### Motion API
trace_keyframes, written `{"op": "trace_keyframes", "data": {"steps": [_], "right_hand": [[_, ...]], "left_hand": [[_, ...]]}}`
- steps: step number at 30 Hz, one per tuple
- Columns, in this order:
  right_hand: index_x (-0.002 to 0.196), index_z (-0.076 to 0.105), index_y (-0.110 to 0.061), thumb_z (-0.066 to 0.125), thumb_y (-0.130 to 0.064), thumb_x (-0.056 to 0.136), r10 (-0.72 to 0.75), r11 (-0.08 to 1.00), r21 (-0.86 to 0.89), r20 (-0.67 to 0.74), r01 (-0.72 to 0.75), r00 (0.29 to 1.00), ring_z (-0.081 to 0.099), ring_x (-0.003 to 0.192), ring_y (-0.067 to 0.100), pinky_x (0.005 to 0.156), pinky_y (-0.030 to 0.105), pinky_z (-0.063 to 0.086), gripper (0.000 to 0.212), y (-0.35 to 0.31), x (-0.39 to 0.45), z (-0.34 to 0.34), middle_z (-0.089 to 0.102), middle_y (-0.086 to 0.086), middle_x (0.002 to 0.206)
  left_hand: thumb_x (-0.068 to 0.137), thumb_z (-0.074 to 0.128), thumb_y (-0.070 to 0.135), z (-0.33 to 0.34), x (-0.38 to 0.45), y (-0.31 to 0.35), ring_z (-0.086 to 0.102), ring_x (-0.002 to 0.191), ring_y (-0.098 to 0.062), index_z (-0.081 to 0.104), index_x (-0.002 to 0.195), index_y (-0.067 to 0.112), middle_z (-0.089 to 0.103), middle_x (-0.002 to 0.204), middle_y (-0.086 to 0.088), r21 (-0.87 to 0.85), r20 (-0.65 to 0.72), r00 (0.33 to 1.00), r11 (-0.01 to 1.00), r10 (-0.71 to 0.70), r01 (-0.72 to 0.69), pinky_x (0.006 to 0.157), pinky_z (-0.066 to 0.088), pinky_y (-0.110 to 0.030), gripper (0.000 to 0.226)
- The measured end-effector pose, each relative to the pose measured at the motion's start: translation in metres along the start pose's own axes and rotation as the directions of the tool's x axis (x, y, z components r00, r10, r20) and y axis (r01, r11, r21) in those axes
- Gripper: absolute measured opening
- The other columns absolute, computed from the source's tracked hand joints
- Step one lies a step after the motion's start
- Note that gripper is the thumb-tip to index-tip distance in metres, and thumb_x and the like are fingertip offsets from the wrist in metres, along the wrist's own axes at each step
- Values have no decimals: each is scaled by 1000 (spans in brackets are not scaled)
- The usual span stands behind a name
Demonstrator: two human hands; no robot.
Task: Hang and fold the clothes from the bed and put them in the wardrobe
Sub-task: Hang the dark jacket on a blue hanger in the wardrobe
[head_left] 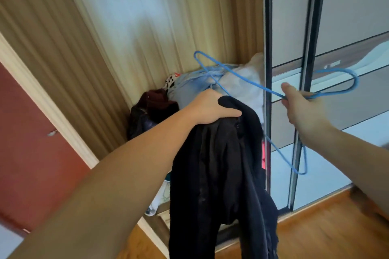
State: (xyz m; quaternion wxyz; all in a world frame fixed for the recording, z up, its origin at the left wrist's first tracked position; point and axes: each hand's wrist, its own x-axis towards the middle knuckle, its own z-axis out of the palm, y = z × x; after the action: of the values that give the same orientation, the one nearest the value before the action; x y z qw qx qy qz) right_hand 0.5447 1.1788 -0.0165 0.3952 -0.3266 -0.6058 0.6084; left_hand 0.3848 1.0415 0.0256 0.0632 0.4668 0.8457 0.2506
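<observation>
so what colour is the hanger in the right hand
Blue. The wire hanger gripped by the right hand shows clearly in the head view.

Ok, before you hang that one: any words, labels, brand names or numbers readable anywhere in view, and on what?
None can be read.
Black garment, gripped by the left hand: no tag or print shows.
Blue hangers, held by the right hand: bare wire, no marking.
Black-and-white patterned cloth in the pile: spots, not letters; too blurred to tell more.

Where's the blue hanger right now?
In the head view, the blue hanger is right of centre, held by the right hand before the wardrobe door, above the black garment.
</observation>
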Motion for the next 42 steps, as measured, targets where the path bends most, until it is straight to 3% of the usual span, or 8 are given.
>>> {"op": "trace_keyframes", "data": {"steps": [3, 7, 13, 21, 25, 34, 38, 42], "right_hand": [[63, 31, -26, 63, -52, 81, 171, 957, 224, 82, -186, 982, 18, 36, 11, 36, 18, 18, 45, 3, 3, -4, 23, -4, 51], [58, 28, -25, 61, -39, 91, 256, 903, 314, 157, -294, 954, 13, 35, 9, 34, 18, 10, 48, 14, -1, -13, 19, -7, 42], [66, 38, -23, 58, -29, 95, 312, 916, 180, 243, -359, 919, 18, 30, 7, 31, 13, 17, 36, 45, -16, -12, 22, -8, 40], [61, 34, -26, 69, -37, 79, 290, 955, -115, 144, -275, 946, 19, 42, 15, 40, 20, 19, 41, 65, -23, -15, 22, 2, 57], [61, 33, -20, 65, -31, 83, 234, 963, -161, 116, -214, 965, 16, 41, 13, 37, 20, 17, 41, 55, -25, -7, 21, 2, 55], [68, 46, -12, 63, -44, 89, 191, 980, -89, 157, -179, 969, 24, 36, 13, 42, 22, 25, 42, 30, -41, 29, 30, 0, 45], [74, 51, -12, 64, -42, 88, 221, 975, -13, 138, -221, 966, 27, 44, 14, 47, 27, 27, 35, 23, -39, 29, 37, 8, 60], [67, 44, -18, 67, -37, 86, 283, 944, 128, 164, -305, 945, 25, 34, 8, 40, 21, 23, 35, 6, -33, 23, 36, -10, 39]], "left_hand": [[78, 78, 44, 2, 0, -11, 63, 72, -22, 70, 82, -3, 71, 83, -18, 45, -30, 1000, 999, -5, 6, 66, 44, -32, 48], [82, 74, 42, -1, -4, -24, 67, 84, -21, 74, 91, 1, 74, 90, -13, 43, -80, 997, 999, -25, 28, 77, 48, -30, 42], [84, 74, 37, -22, -12, -31, 65, 90, -13, 75, 98, 12, 73, 95, -2, -79, -293, 956, 997, -18, -6, 84, 49, -28, 29], [86, 72, 37, -57, -20, -25, 60, 71, -1, 74, 95, 11, 70, 84, 5, -149, -438, 896, 989, -69, 4, 66, 48, -17, 27], [84, 72, 38, -57, -22, -17, 57, 67, 1, 73, 88, 18, 65, 74, 13, 5, -429, 903, 1000, 29, -30, 58, 40, -9, 21], [80, 72, 42, -33, -22, 28, 59, 71, -23, 63, 74, 8, 62, 69, -5, 298, -274, 918, 933, 287, -203, 68, 48, -47, 36], [80, 74, 42, -31, -23, 29, 57, 69, -21, 60, 70, 9, 58, 66, -2, 299, -252, 926, 933, 281, -201, 66, 47, -45, 37], [82, 68, 51, -28, -23, 31, 53, 78, -20, 58, 70, 14, 58, 82, -1, 420, -253, 908, 883, 333, -207, 71, 44, -39, 41]]}}
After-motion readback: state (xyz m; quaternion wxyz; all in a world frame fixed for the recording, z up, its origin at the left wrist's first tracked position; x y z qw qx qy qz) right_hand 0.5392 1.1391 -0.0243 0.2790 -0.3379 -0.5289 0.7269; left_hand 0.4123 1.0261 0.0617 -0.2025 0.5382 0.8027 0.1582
